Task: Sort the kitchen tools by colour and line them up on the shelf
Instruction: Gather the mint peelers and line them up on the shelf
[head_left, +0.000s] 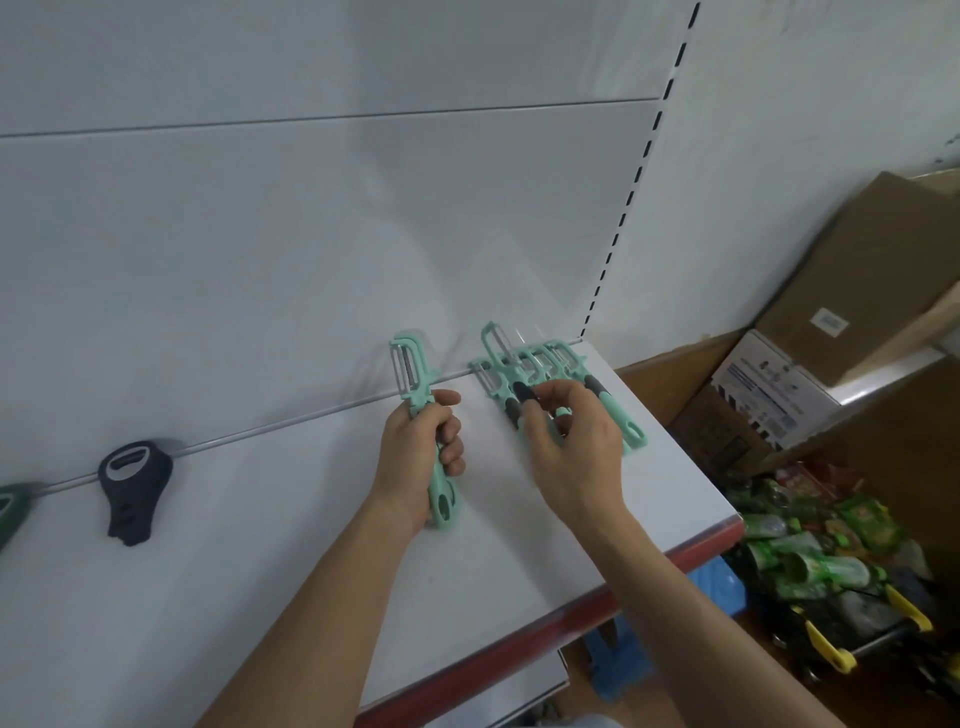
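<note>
My left hand (426, 447) grips the handle of a mint-green peeler (415, 374), its blade end pointing up toward the back panel. To its right, several mint-green peelers (550, 364) lie side by side at the back right corner of the white shelf (260, 545). My right hand (571, 441) hovers over them, its thumb and fingers pinching the dark grip of one peeler (511, 389) whose head is raised. A dark navy bottle opener (132, 486) lies at the shelf's back left, and a dark green tool (10, 512) shows at the left edge.
The shelf has a red front edge (545, 623) and a slotted upright (623, 208) at its right end. Cardboard boxes (857, 312) stand to the right. Below them lies a pile of green packets (810, 551) and a yellow-handled basket (831, 649).
</note>
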